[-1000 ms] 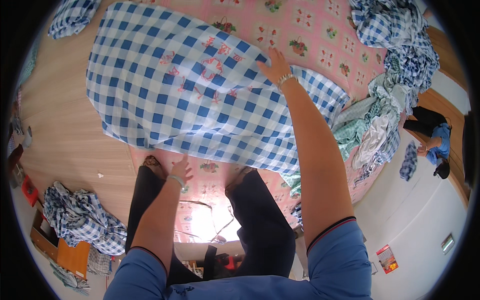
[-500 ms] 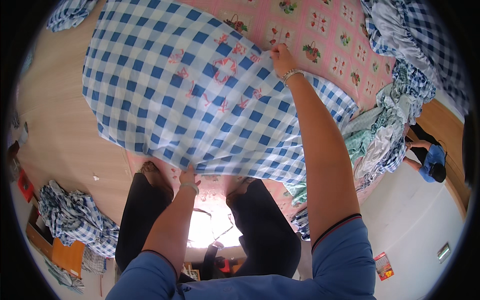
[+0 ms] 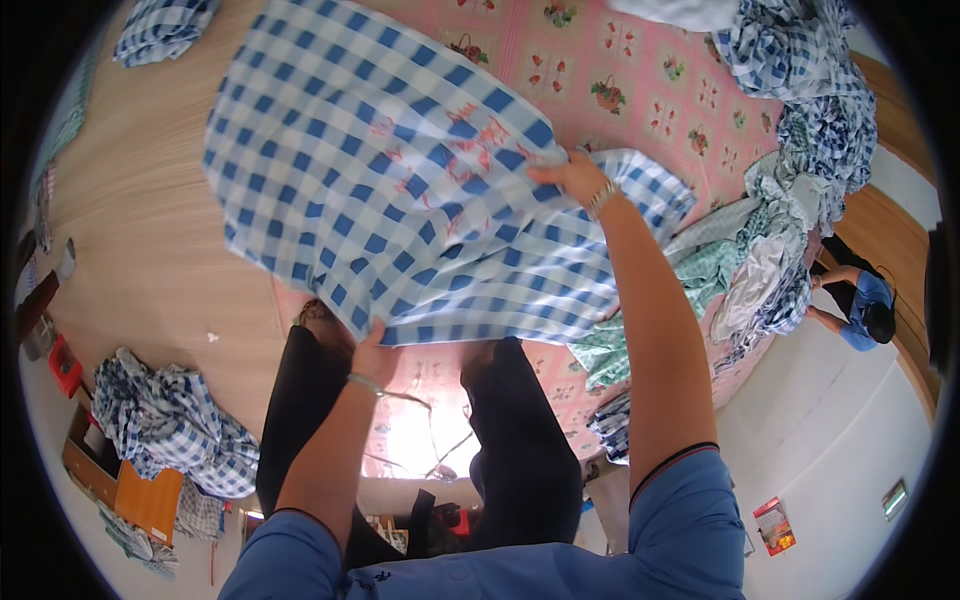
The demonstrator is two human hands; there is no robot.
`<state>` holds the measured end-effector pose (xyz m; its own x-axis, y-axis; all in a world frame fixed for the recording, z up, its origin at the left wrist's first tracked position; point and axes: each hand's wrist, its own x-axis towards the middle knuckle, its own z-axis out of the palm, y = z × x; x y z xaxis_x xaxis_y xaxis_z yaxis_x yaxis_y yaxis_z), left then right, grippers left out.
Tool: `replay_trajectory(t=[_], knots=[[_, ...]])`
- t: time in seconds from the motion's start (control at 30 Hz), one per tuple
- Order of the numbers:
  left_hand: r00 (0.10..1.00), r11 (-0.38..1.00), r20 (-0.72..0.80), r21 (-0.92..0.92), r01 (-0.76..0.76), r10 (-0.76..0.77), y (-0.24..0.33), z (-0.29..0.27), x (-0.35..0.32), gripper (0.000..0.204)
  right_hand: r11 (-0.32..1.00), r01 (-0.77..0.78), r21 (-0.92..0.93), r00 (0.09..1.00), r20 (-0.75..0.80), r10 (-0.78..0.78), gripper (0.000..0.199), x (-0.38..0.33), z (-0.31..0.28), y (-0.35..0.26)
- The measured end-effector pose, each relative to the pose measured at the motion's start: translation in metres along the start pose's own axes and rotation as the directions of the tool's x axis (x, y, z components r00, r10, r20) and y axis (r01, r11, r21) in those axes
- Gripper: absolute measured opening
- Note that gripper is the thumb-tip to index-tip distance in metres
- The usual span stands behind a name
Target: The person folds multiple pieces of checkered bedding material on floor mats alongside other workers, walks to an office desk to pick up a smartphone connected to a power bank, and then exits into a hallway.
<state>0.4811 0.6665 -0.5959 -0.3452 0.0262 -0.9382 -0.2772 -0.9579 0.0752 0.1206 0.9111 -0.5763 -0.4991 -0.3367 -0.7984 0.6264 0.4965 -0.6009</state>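
A large blue-and-white checked cloth (image 3: 330,190) with red printed marks in its middle lies in front of me, partly raised and rippled. My right hand (image 3: 582,180) is closed on its far right edge, where the fabric bunches. My left hand (image 3: 372,357) pinches the near edge, close to my left foot. Beneath the cloth is a pink mat (image 3: 560,75) patterned with fruit baskets and strawberries. Part of the cloth's right end folds past my right wrist.
Crumpled checked and green fabrics (image 3: 745,250) are heaped along the right edge. Another checked pile (image 3: 170,420) sits at lower left, and a folded checked piece (image 3: 165,30) at far left. Bare wood-toned surface (image 3: 140,220) spreads on the left. A co-worker (image 3: 868,310) handles fabric at right.
My right hand has drawn the far edge nearer, and the cloth has gathered and rippled between my hands. My left hand still grips the near edge.
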Motion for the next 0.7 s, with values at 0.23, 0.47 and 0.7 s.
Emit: replay_trajectory(t=[0.23, 0.47, 0.7], knots=[[0.951, 0.847, 0.199, 0.438, -0.302, 0.237, 0.128, 0.104, -0.230, 0.053, 0.589, -0.153, 0.794, 0.987, 0.146, 0.060, 0.036, -0.234, 0.001, -0.009], [0.930, 0.398, 0.310, 0.841, -0.366, 0.199, 0.209, 0.135, -0.438, 0.034, 0.617, 0.023, 0.787, 0.998, 0.022, -0.065, 0.050, -0.463, 0.028, -0.063], [0.873, 0.568, 0.194, 0.693, -0.445, 0.447, 0.243, 0.202, -0.483, 0.042, 0.658, 0.068, 0.750, 0.993, 0.015, -0.119, 0.035, -0.457, 0.032, -0.166]])
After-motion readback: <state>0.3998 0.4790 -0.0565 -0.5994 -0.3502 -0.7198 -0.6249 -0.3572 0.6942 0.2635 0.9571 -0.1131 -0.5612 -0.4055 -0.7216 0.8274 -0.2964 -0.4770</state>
